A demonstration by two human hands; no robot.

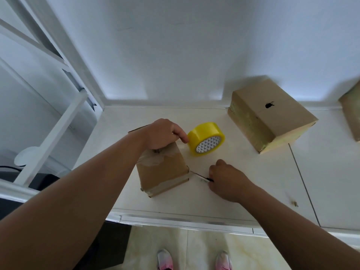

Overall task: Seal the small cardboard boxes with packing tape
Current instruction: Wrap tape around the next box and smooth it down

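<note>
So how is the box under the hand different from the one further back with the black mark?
The near box looks smaller than the far box. The left hand grips the near box's top; nothing touches the far box. The near box carries crumpled clear tape on top; the far box's top shows a black mark. Both are brown cardboard and stand on the white counter.

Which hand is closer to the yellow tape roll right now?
Left. The left hand rests on the small brown cardboard box, its fingers right beside the yellow packing tape roll. The right hand is apart from the roll, nearer the person, holding a thin black-tipped tool.
</note>
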